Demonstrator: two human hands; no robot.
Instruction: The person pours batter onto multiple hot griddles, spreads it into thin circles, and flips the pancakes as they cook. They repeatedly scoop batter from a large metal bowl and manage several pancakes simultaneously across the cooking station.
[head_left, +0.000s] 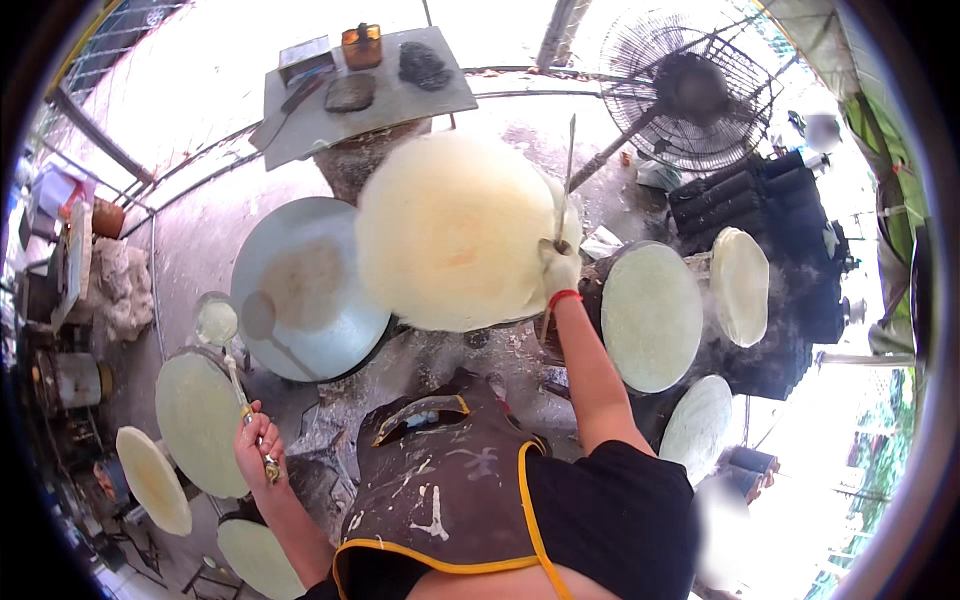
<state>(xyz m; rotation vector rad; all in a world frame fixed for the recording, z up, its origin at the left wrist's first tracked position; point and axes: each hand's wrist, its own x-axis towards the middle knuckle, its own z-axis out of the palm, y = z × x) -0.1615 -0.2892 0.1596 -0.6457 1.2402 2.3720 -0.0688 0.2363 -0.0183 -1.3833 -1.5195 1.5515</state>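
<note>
Right hand (560, 268) fingers clamp a thin stick (568, 170), lifting a steamed round sheet (450, 230) above the steamer. Left hand (256, 450) grips a ladle (217, 322). Several sheets already lie around; steaming looks midway.

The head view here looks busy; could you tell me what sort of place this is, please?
Probably an open-air workshop for steaming thin round sheets, perhaps rice paper. The right hand lifts a pale round sheet on a stick, the left hand holds a ladle, and a steaming round cloth-topped pot stands beside a pedestal fan.
</note>
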